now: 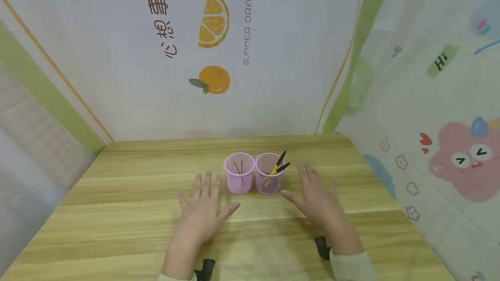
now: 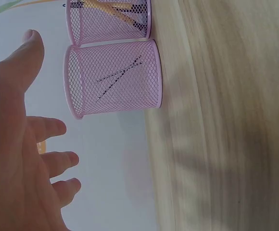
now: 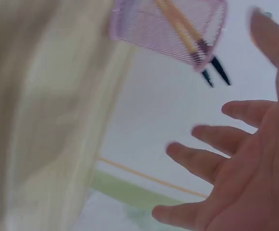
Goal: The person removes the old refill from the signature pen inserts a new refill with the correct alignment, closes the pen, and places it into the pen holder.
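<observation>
Two pink mesh pen cups stand side by side on the wooden table. In the left cup (image 1: 240, 183) two thin dark sticks (image 2: 118, 77) lean crossed. The right cup (image 1: 268, 185) holds two yellow pens with black tips (image 1: 278, 164), which stick out over its rim. My left hand (image 1: 201, 216), fingers spread, is in front and to the left of the left cup, its thumb pointing toward it. On the other side, my right hand (image 1: 318, 198) is spread near the right cup, thumb toward it. Neither hand holds anything.
A wooden table (image 1: 129, 211) extends under both hands. Behind it hangs a white cloth (image 1: 281, 90) printed with oranges, and a patterned cloth (image 1: 414, 99) covers the right side. Black wrist mounts (image 1: 322, 247) show below the hands.
</observation>
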The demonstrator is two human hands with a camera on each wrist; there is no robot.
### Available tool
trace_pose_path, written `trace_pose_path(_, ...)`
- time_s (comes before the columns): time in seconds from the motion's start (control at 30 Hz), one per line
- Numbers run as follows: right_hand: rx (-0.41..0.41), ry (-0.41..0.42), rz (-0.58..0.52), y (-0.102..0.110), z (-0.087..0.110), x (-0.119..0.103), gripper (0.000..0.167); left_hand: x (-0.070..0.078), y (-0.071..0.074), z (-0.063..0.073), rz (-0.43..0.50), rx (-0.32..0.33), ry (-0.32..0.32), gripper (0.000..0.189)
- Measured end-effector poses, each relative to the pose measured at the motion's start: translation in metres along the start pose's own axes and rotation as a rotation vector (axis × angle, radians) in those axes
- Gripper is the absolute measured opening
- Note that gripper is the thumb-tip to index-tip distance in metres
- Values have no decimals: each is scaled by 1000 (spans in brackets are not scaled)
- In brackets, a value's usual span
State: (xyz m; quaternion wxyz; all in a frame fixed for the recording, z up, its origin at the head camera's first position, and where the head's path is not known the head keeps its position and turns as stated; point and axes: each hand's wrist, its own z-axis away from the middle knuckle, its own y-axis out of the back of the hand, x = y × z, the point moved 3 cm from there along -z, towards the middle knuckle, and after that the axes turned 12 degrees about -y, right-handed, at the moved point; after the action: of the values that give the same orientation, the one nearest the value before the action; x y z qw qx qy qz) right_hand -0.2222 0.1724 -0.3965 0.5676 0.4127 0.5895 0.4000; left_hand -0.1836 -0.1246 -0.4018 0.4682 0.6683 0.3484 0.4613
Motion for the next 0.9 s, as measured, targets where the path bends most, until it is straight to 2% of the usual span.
trace_pose_path(0.13,31,43,-72,10,-14,-11,92,1,0,1,6,5,0,99)
trace_pose_path(0.2,39,46,-131,15,-20,-16,84,2,0,2,9,11,1,100)
trace_pose_path(0.47,51,6,-324,15,-34,-31,33,6,0,2,10,27,-6,102)
trace_pose_path(0.57,69,-15,-381,11,-34,-33,25,8,0,3,2,43,-14,101)
trace_pose_path(0.67,89,-28,-424,10,-32,-34,22,11,1,3,-1,61,-20,92)
trace_pose_path(0.8,114,-28,-441,10,-29,-36,18,13,3,3,-4,92,-27,81)
trace_pose_path(0.9,173,-9,-432,14,-26,-37,14,15,4,2,-12,109,-34,75)
